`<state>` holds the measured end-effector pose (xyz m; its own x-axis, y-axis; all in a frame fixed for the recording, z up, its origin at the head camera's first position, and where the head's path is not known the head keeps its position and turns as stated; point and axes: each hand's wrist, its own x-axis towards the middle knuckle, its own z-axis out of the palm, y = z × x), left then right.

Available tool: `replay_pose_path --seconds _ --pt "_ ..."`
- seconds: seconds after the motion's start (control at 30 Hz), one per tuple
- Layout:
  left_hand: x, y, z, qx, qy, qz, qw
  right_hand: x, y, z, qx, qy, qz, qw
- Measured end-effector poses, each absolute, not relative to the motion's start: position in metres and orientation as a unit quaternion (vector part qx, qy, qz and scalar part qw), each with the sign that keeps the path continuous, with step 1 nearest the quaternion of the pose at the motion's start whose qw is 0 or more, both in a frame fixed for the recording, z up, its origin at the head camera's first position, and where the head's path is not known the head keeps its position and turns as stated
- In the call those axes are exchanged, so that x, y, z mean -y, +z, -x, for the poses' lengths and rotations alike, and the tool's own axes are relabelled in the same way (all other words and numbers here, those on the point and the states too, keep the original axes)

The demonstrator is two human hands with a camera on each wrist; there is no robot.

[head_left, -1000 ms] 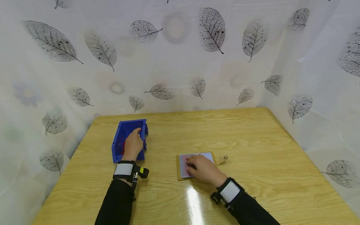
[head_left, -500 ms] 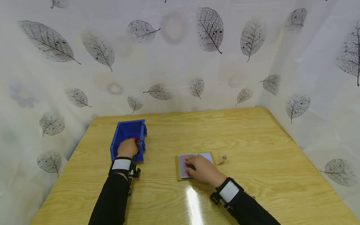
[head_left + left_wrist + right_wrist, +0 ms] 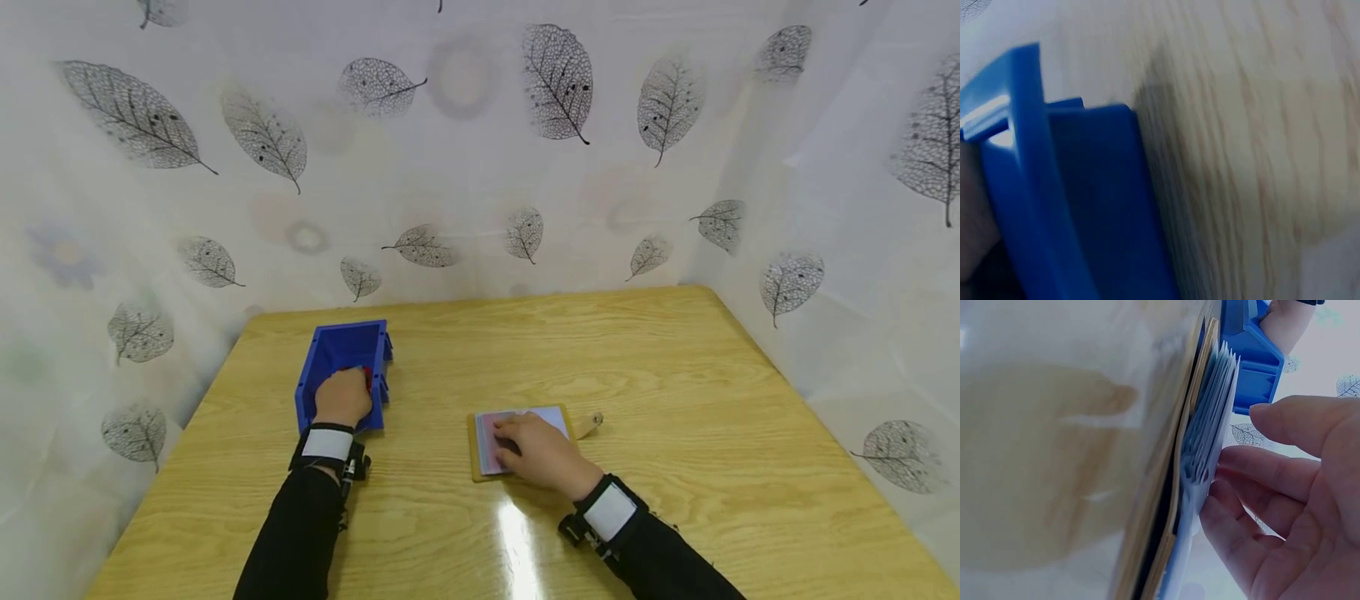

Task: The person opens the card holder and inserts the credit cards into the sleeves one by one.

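My left hand [image 3: 342, 398] reaches down into a blue plastic bin [image 3: 321, 360] at the table's left. Something red [image 3: 368, 377] shows beside its knuckles in the bin; the fingertips are hidden, so I cannot tell what they hold. My right hand [image 3: 542, 450] rests on an opened booklet [image 3: 556, 417] with a tan cover, its fingers loosely bent against the pages. The top left page looks pinkish and the right one whitish. In the right wrist view, a stack of thin pages [image 3: 1210, 419] stands out from the cover, with the fingertips at the pages.
A small tan tab [image 3: 592, 425] with a round spot sticks out from the booklet's right side. Bare wood-grain table [image 3: 450, 358] lies between bin and booklet. A leaf-patterned curtain [image 3: 465, 167] hangs behind and along both sides of the table.
My left hand has gone from over the bin's right side down and nearer into the bin, with slight movement in the last half second. The right hand stays on the pages.
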<state>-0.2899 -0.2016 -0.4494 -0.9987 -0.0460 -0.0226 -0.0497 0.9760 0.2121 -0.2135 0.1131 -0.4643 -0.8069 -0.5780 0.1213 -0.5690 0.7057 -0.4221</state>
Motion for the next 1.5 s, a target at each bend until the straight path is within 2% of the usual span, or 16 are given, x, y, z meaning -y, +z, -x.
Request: replay_pose_path --seconds 0.23,0.63,0.77,0.97,1.03,1.1,1.13,1.23,1.3,1.37,1.43,1.5 --pt "0.211 -0.458 0.288 -0.992 0.123 0.04 0.009 -0.111 -0.465 0.212 -0.923 -0.222 0.315 0.019" --pt "0.211 -0.45 0.279 -0.992 0.116 0.016 -0.048 -0.112 -0.463 0.211 -0.924 -0.22 0.311 0.019" --pt "0.211 -0.442 0.275 -0.983 0.143 0.037 -0.109 -0.112 -0.463 0.213 -0.922 -0.224 0.317 0.01" --pt "0.19 -0.42 0.261 -0.937 0.197 0.01 -0.288 -0.119 -0.463 0.217 -0.911 -0.252 0.327 0.022" --pt "0.174 -0.41 0.254 -0.919 0.23 -0.03 -0.32 -0.122 -0.463 0.218 -0.906 -0.271 0.325 0.036" --pt "0.154 -0.403 0.247 -0.911 0.269 -0.083 -0.301 -0.124 -0.461 0.22 -0.9 -0.293 0.318 0.048" --pt "0.145 -0.402 0.244 -0.911 0.288 -0.113 -0.273 -0.124 -0.461 0.221 -0.898 -0.304 0.314 0.052" --pt "0.119 -0.41 0.237 -0.912 0.349 -0.167 -0.138 -0.125 -0.46 0.222 -0.892 -0.337 0.295 0.065" --pt "0.105 -0.421 0.234 -0.903 0.392 -0.171 -0.046 -0.125 -0.461 0.222 -0.888 -0.359 0.278 0.071" --pt "0.094 -0.431 0.233 -0.888 0.432 -0.155 0.022 -0.124 -0.461 0.221 -0.885 -0.381 0.257 0.074" --pt "0.085 -0.441 0.232 -0.874 0.462 -0.143 0.055 -0.124 -0.462 0.22 -0.881 -0.406 0.23 0.075" --pt "0.078 -0.448 0.232 -0.866 0.476 -0.139 0.066 -0.125 -0.462 0.219 -0.877 -0.429 0.202 0.074"
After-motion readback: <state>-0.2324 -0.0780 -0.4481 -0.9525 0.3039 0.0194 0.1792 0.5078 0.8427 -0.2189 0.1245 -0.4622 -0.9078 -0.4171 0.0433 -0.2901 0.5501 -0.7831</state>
